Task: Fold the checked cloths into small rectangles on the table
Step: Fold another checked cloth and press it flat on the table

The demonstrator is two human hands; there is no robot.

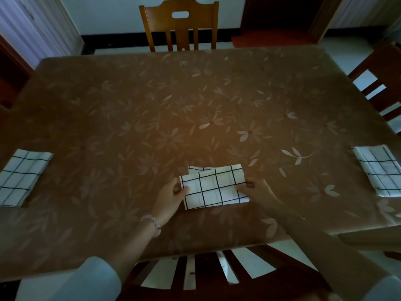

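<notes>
A white cloth with dark checks [214, 187] lies folded into a small rectangle near the table's front edge, with a lower layer peeking out along its far side. My left hand [171, 197] pinches its left end, thumb on top. My right hand [256, 190] pinches its right end in the same way. Two more folded checked cloths lie on the table: one at the left edge [20, 177] and one at the right edge [379, 170].
The table [195, 105] wears a brown covering printed with pale flowers. A wooden chair [180, 25] stands at the far side, another chair [375, 83] at the right, and a chair back [206, 272] sits below the front edge.
</notes>
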